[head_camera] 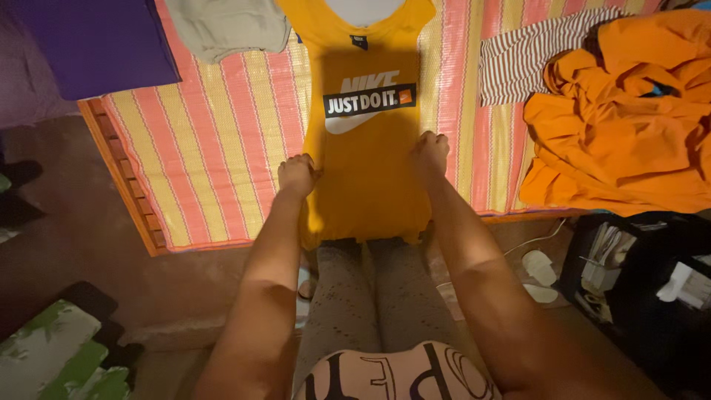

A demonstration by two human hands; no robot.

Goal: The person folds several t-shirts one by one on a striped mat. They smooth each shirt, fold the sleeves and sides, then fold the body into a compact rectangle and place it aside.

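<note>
Hands on shirt, both sides. Left hand [298, 176] is curled shut, pinching the left edge of the orange short-sleeved cotton T-shirt with white and black chest print [368, 178]. Right hand [431, 152] is likewise fisted, gripping the shirt's right edge, slightly higher up the cloth than the left.

Shirt lies flat, print up, neck away from the person, on a woven mat with pink, yellow and orange stripes [222, 148]. Sides look folded inward, so the body reads as a narrow panel. Hem hangs just over the mat's near edge. Mat sits on a low wooden-edged platform [126, 189].

Around it on the mat:
- crumpled beige garment [229, 26], far left of the shirt's neck, apart from it
- purple cloth [96, 41] at the far left corner, overlapping the mat edge
- red-and-white thin-striped fabric [533, 55] to the right of the shirt, not touching it
- loose heap of bright orange cloth [629, 126] further right, lying partly over the striped fabric

Off the mat: dark floor; black bag or box with papers [637, 274] at lower right; green-and-white patterned cloth [52, 355] at lower left. Person's legs in grey patterned leggings [370, 296] stand just at the platform edge, below the shirt hem.
</note>
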